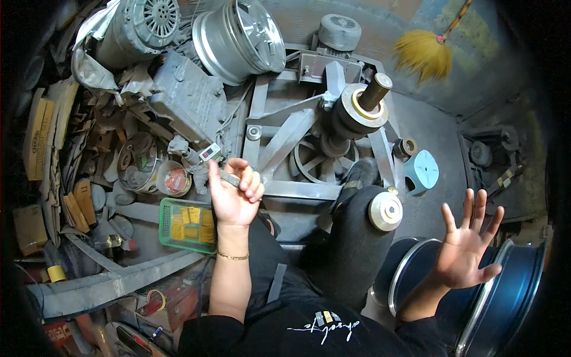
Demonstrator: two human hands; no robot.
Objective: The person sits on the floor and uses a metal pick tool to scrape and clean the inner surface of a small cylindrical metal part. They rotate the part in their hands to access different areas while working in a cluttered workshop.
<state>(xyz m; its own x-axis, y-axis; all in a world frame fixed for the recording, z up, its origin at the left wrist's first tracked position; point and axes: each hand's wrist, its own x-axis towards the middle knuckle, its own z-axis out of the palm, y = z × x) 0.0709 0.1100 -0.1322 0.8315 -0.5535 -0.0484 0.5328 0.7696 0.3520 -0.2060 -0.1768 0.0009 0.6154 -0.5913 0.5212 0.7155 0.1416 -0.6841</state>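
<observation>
My left hand is raised palm up, its fingers curled over a small grey strip-like piece. Most of that piece is hidden by the fingers, so its kind cannot be made out. To the right, my right hand is held up with the palm showing, fingers spread and nothing in them. A cream-coloured round disc with a stepped centre rests on my right thigh by the knee. Beyond my legs stands a machine frame carrying a thick spindle with a flanged collar.
A green basket of yellow blocks and a push-button switch box are near my left hand. Wheel rims lie at the far left and lower right. A light-blue stool, motor and broom are farther off.
</observation>
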